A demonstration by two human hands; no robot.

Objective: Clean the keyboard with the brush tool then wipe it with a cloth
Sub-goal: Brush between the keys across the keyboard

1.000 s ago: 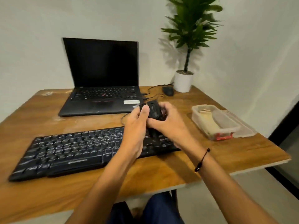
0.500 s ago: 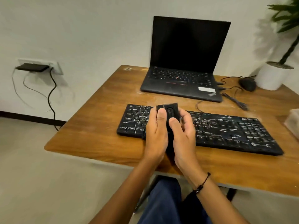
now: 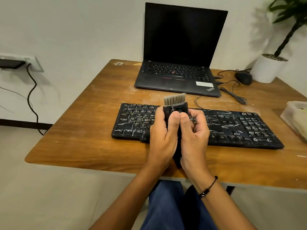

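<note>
Both hands hold the brush tool (image 3: 176,107) upright above the near edge of the wooden table (image 3: 83,130), its pale bristles pointing up and away from the person. The left hand (image 3: 163,136) wraps the black body from the left with its fingers curled round it, thumb laid up the front; the right hand (image 3: 195,135) grips from the right in the same way — the two thumb tips sit side by side just below the bristle head. The black keyboard (image 3: 232,128) lies flat on the table behind the hands, its keys streaked with pale marks. Farther back stands an open laptop (image 3: 181,47) with a dark screen; a black mouse (image 3: 243,78) and a white plant pot (image 3: 267,68) sit to its right, and a clear plastic container (image 3: 295,118) shows at the right edge.
</note>
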